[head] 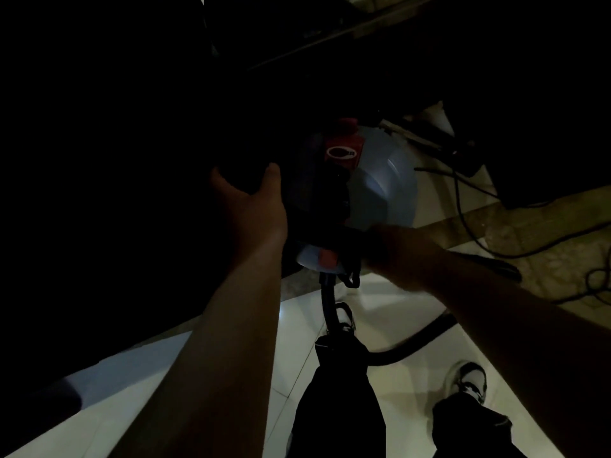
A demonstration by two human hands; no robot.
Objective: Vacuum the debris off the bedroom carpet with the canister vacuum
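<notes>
Though dim, vacuum at tile edge.

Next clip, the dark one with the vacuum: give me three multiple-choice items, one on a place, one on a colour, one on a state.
1. Where does the black hose leave the canister vacuum?
A. At its near end, toward the person's feet
B. At its top
C. At its far end

2. What colour is the panel on top of the vacuum?
A. Green
B. Red
C. Yellow

3. What is the left hand doing?
A. Hanging idle
B. Holding the hose
C. Gripping the vacuum's dark side

Answers:
1. A: the hose drops from the near end over the tiled floor.
2. B: the panel with the white oval shows red.
3. C: thumb and fingers curl round the dark left side.
</notes>
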